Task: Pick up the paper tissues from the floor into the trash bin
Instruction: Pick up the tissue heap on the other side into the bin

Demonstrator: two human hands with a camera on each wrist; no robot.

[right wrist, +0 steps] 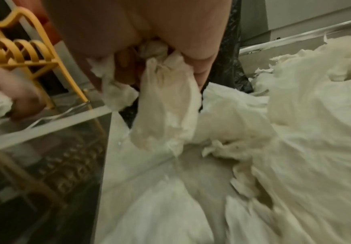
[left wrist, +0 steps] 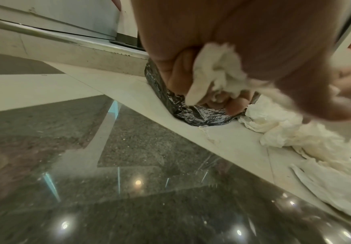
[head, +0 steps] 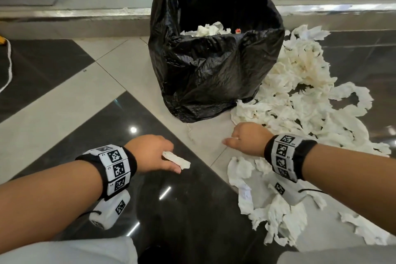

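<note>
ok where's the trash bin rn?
Head view: the trash bin, lined with a black bag, stands on the floor at top centre, ahead of both hands, with the pile of paper tissues spread along its right side.

Both arms reach forward and low; left hand (head: 153, 153) fingers curled around tissue, right hand (head: 248, 140) clutching a wad too.

Crumpled white paper tissues (head: 300, 96) strewn in a wide heap on the tiled floor, just right of and touching the trash bin lined with a glossy black plastic bag (head: 214, 66); bin upright, mouth open, several tissues already inside (head: 211, 29). More torn pieces nearer, front right (head: 276, 218).
</note>
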